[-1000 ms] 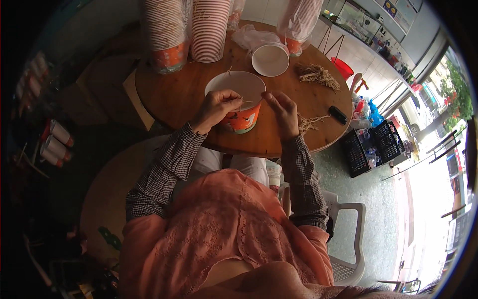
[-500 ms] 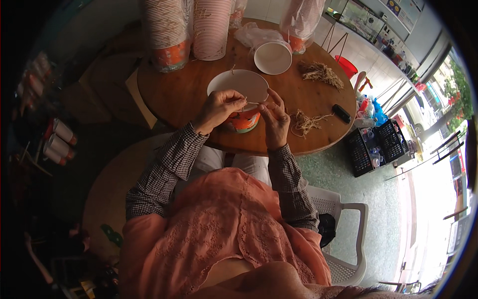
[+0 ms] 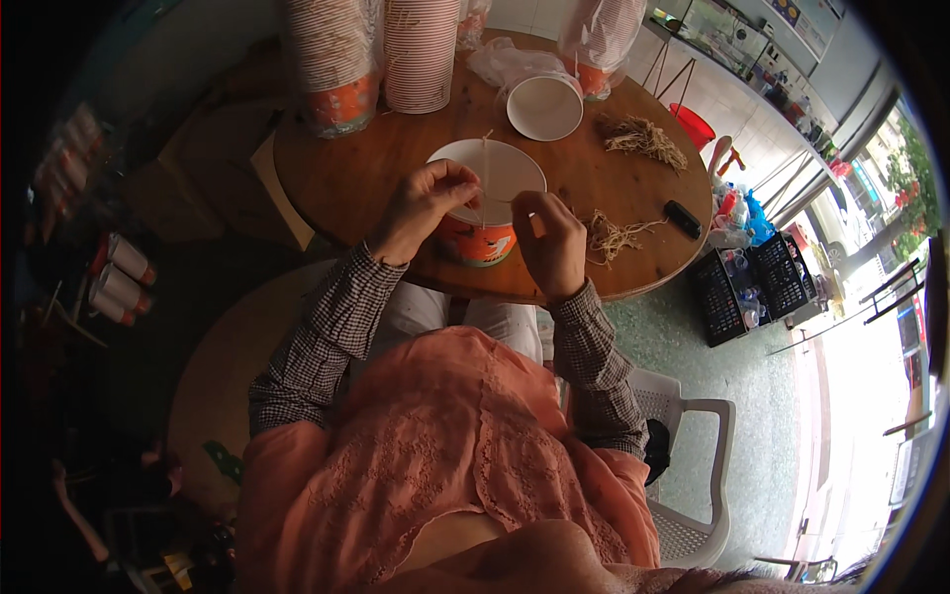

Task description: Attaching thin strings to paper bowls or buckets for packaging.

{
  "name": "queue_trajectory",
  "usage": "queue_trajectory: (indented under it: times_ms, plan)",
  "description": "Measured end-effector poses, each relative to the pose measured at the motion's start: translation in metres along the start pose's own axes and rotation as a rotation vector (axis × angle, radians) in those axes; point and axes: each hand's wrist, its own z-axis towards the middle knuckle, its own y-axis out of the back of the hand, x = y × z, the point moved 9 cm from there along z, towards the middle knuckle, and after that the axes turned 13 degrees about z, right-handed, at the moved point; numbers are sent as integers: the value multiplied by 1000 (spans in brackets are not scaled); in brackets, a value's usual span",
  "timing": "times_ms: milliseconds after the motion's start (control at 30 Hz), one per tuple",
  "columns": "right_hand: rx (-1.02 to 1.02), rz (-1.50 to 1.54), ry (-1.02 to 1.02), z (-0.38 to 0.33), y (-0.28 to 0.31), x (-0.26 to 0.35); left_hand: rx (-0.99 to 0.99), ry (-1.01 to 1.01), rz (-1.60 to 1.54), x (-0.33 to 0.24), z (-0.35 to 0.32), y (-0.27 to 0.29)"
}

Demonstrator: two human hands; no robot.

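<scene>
In front of me, at the near edge of the round wooden table (image 3: 381, 188), stands a white-lined paper tub (image 3: 477, 244) with an orange printed outside. Above its mouth my left hand (image 3: 427, 203) pinches a thin pale fibre strand (image 3: 485, 166), part of which runs up over the far rim. My right hand (image 3: 554, 243), fingers curled, pinches at the tub's right side, where a faint length of strand stretches between the hands. Right of my right hand lies a loose tangle of the same fibres (image 3: 616, 236). A thicker bundle of dry fibres (image 3: 643, 142) rests farther back.
Tall stacks of paper tubs (image 3: 421, 54), some bagged in plastic, line the table's back. One white tub (image 3: 544, 108) lies tipped beside a plastic bag (image 3: 505, 61). A small black object (image 3: 683, 220) sits near the right edge. Black crates (image 3: 727, 297) and a white chair (image 3: 698, 475) stand right.
My hands have moved apart, the right one turning palm inward and down. The strand now shows upright across the tub's mouth, and the tub appears slightly farther right.
</scene>
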Motion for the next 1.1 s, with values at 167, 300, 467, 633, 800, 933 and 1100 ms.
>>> queue_trajectory:
  times_ms: [167, 300, 467, 633, 800, 933, 1100]
  plan:
    - [255, -375, 409, 12, -27, 53, 75, -62, -112, 3, 2, -9]
    - [232, -313, 407, 20, -22, 50, 33, -29, -39, 0, -4, -18]
    - [217, 43, 152, 25, -18, 9, 37, -80, 50, -6, -6, -21]
    - [259, 614, -390, 11, -33, -34, -1, -159, -4, 1, -2, -14]
    - [211, 578, -340, 5, -31, -37, -56, -200, 72, -1, -3, -12]
    - [192, 533, -419, 0, -29, -44, -119, -327, 280, -15, -10, -14]
    - [157, 350, -236, 1, -30, -35, -226, -400, 413, -22, -14, -13]
